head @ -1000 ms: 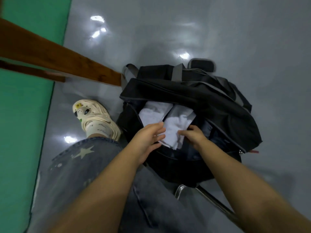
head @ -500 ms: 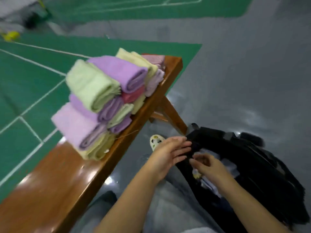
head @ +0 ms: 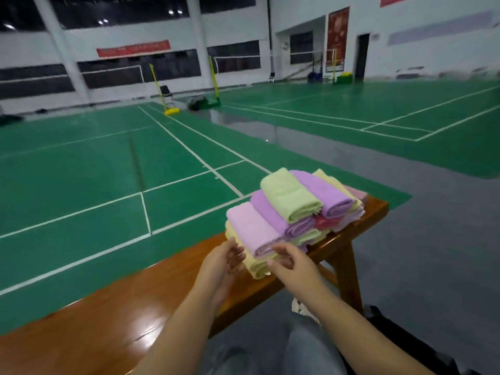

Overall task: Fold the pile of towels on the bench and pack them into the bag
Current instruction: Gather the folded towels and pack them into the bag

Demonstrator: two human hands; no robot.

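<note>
Both hands have left the bag; left hand and right hand, open and apparently empty, now reach the towel pile for the next towel.

Both bare forearms reach forward from the bottom of the view, converging toward the towel pile, the landmark here. The left hand sits just at the pile's near left corner, palm turned inward and slightly up, fingers loosely spread and lightly curled, holding nothing. The right hand sits at the pile's near edge, back of the hand toward the camera, thumb raised toward the lowest pink roll, fingers bent inward toward the left hand. Whether its fingertips touch the cloth cannot be told through the blur. The two hands are close together but apart, palms facing each other.
</note>
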